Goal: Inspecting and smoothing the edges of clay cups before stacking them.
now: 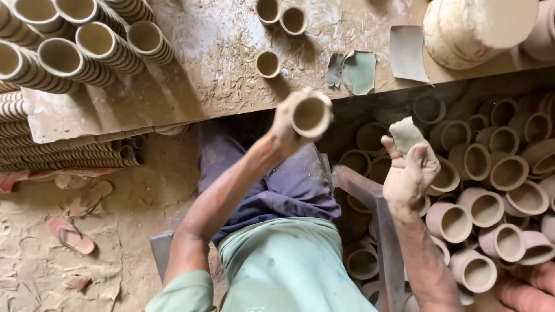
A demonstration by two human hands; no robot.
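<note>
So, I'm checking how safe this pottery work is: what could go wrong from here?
The left hand holds the clay cup in the air, over the lap; a slip could drop and crack it. The right hand, holding a small pad, hovers above the heap of loose cups; a low elbow might knock some. Three cups stand loose on the dusty board.
</note>
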